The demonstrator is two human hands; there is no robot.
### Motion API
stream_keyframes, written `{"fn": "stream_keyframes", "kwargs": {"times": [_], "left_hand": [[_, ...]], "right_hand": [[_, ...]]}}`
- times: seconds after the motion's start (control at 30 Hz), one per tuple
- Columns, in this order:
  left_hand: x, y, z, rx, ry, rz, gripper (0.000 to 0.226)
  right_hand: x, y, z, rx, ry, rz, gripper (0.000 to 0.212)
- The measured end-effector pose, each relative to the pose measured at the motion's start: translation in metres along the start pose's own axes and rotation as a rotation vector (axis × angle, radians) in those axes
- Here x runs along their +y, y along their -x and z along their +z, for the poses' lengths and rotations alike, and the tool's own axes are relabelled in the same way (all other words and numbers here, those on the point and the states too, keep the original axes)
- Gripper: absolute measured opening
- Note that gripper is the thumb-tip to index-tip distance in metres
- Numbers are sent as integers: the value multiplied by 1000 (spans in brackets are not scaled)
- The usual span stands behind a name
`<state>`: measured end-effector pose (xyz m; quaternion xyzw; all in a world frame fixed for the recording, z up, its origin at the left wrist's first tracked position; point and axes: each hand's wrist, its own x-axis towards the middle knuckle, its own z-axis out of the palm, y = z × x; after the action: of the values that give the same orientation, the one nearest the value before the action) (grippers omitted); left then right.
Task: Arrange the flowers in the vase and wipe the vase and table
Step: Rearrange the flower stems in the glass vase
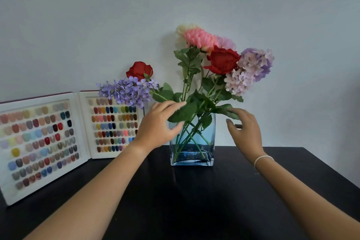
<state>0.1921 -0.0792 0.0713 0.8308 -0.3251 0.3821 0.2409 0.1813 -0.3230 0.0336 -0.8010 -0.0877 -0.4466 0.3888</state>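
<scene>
While the flowers (210, 60) stand with stems crossed in the blue glass vase (192, 142) on the dark table (233, 191), leaves at the rim are touched by the left hand (157, 124), fingers loosely spread. The right hand (245, 130) is held just beside the vase, relaxed, gripping nothing. The stems are fanned up and rightward, nearer the right hand.

Open nail-colour sample book (58, 138) stands propped upright against the pale wall (97, 15), two white-framed panels hinged at the middle. Larger panel of the book is nearer the camera and angled, smaller one behind it toward the wall. Both carry rows of small painted nail tips: pinks, reds, blues, greens, yellow, dark shades.
</scene>
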Motion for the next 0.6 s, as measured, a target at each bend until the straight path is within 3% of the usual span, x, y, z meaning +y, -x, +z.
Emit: {"fn": "stream_keyframes", "kwargs": {"times": [0.17,0.27,0.47,0.6], "left_hand": [[18,-16,4,10,-22,130,42],[22,-24,5,33,92,118,38],[18,-68,9,170,334,-189,29],[13,-95,17,125,355,-373,29]], "right_hand": [[10,-6,-3,-75,101,77,33],[7,-10,0,-62,102,39,26],[11,-7,3,-22,47,27,22],[13,-8,5,-16,3,26,22]]}}
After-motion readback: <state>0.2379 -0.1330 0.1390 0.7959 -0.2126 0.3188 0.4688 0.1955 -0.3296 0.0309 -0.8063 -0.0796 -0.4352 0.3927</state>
